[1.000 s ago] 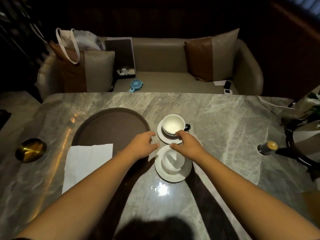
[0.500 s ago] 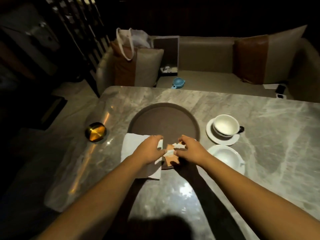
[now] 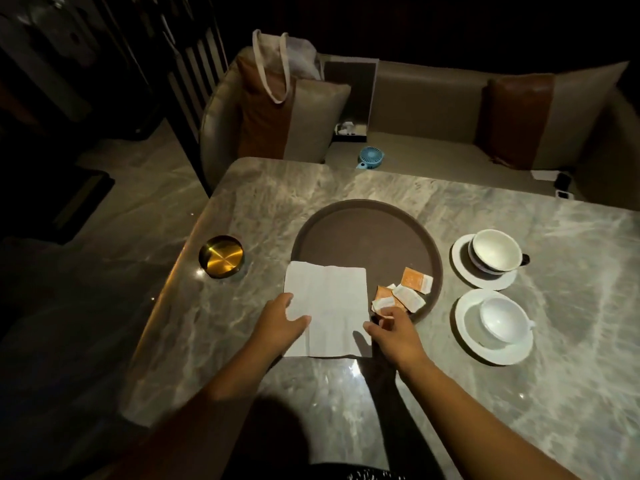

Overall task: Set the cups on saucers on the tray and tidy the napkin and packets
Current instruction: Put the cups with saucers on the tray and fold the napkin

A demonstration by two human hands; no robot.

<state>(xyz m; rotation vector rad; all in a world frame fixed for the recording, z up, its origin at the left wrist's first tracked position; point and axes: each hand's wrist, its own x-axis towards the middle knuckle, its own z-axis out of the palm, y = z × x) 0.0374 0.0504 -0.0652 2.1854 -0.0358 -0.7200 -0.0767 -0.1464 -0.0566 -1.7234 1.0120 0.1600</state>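
A round brown tray (image 3: pixel 367 233) lies mid-table. A white napkin (image 3: pixel 329 303) lies unfolded over its front left rim. Several orange and white packets (image 3: pixel 403 292) lie loose on the tray's front right. Right of the tray, on the table, stand two white cups on saucers: the far cup (image 3: pixel 497 254) on its saucer (image 3: pixel 481 280), the near cup (image 3: pixel 502 318) on its saucer (image 3: pixel 498 351). My left hand (image 3: pixel 280 320) rests on the napkin's left edge, thumb on top. My right hand (image 3: pixel 391 330) touches the napkin's right edge, fingers loosely curled just in front of the packets.
A round gold dish (image 3: pixel 221 256) sits near the table's left edge (image 3: pixel 173 282). Behind the table is a sofa with cushions (image 3: pixel 294 123), a tote bag (image 3: pixel 277 60) and a small blue fan (image 3: pixel 370 157). Marble shows at the front and far right.
A second ago both hands were by the cups. Then they held the packets over the tray's front rim. Now the packets lie on the tray and the hands are at the napkin's edges.
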